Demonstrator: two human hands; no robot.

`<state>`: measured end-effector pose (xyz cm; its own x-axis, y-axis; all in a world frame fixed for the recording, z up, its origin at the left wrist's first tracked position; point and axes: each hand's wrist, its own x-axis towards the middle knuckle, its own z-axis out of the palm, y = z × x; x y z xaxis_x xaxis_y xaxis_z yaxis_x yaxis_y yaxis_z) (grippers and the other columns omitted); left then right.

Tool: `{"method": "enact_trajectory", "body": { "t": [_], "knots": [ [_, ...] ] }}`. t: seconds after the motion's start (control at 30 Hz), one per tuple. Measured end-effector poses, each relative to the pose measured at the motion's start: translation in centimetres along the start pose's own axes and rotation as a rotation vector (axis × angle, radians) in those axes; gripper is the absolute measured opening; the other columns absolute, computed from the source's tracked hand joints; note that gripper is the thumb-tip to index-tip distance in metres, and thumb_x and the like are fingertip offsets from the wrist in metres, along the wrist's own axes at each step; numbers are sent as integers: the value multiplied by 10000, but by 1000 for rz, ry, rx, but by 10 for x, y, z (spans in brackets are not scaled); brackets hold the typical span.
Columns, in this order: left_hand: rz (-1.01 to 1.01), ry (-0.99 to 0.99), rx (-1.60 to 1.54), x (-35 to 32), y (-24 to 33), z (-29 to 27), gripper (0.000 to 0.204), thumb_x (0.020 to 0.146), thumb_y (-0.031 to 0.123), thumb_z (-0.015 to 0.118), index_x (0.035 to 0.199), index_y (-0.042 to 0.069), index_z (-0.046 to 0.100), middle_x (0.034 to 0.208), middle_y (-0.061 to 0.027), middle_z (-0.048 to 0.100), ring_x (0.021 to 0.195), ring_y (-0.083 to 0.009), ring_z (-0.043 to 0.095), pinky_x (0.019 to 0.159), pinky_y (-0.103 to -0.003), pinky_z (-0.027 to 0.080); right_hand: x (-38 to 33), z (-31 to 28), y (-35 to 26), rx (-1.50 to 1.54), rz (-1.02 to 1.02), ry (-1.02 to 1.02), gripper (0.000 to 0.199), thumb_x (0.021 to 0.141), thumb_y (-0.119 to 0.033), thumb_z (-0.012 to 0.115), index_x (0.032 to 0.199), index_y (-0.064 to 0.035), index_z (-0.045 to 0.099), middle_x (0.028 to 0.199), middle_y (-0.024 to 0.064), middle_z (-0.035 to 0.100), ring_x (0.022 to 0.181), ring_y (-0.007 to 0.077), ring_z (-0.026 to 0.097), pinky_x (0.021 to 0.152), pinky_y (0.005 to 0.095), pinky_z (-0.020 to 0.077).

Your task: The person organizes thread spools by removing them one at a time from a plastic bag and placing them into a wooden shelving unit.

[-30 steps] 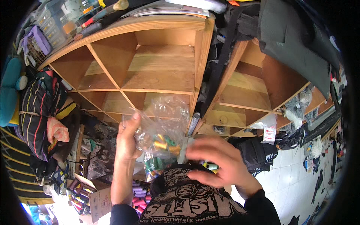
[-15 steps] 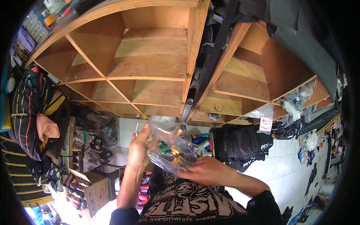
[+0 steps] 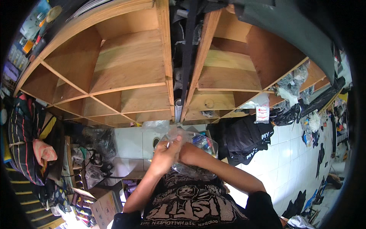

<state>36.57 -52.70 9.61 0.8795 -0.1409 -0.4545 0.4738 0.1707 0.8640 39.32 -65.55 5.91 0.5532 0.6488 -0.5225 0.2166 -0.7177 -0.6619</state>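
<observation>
A clear plastic bag [image 3: 209,146] hangs in front of my chest, its film spreading behind and to the right of my hands. My left hand [image 3: 166,155] is closed on the gathered film near the top, thumb upward, with a thin white stick-like piece poking out by the fingers. Close against it, my right hand [image 3: 188,154] sits at the bag, its knuckles curled inward. Its fingertips are hidden by the left hand and the film. What lies in the bag is mostly covered; small coloured bits show through the film.
Wooden compartment shelves [image 3: 129,80] rise ahead, with a second unit [image 3: 228,78] to the right. Black folded fabric [image 3: 244,141] lies at right on the white tiled floor [image 3: 284,156]. A cardboard box [image 3: 105,210] of spools stands lower left, near a striped cloth bundle [image 3: 24,141].
My right hand has moved from the bag's lower right side up beside my left hand. Both hands have shifted rightward in the view, and the shelves have slid left.
</observation>
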Motion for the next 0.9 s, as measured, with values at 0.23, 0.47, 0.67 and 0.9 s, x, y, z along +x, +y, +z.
{"method": "enact_trajectory", "body": {
  "t": [0.23,0.47,0.67,0.9],
  "knots": [
    [-75,-27,-217,4,0,21,360,909,257,507,593,116,407,487,67,294,393,-43,243,368,-238,174,62,61,81,33,-58,227,279,861,-229,414,999,-43,569,1028,157,595,968,287,556,846,382,416],
    [-112,-86,-187,5,-19,34,326,898,237,522,611,118,423,478,67,300,377,-44,256,365,-231,173,83,99,116,-106,-165,370,310,840,-295,474,1036,-72,561,1084,136,582,1031,264,537,874,368,403],
    [-71,11,-256,7,-14,24,303,896,221,523,619,116,459,496,73,326,391,-36,275,367,-225,178,46,67,68,10,-360,411,260,807,-268,518,970,-74,575,1006,112,599,953,248,540,825,369,404],
    [-50,44,-285,0,13,22,275,875,197,534,632,133,421,496,74,293,392,-36,239,362,-233,170,-62,-19,19,-75,-122,95,303,787,-240,591,1035,-67,570,957,160,613,915,337,573,794,407,456]
  ]
}}
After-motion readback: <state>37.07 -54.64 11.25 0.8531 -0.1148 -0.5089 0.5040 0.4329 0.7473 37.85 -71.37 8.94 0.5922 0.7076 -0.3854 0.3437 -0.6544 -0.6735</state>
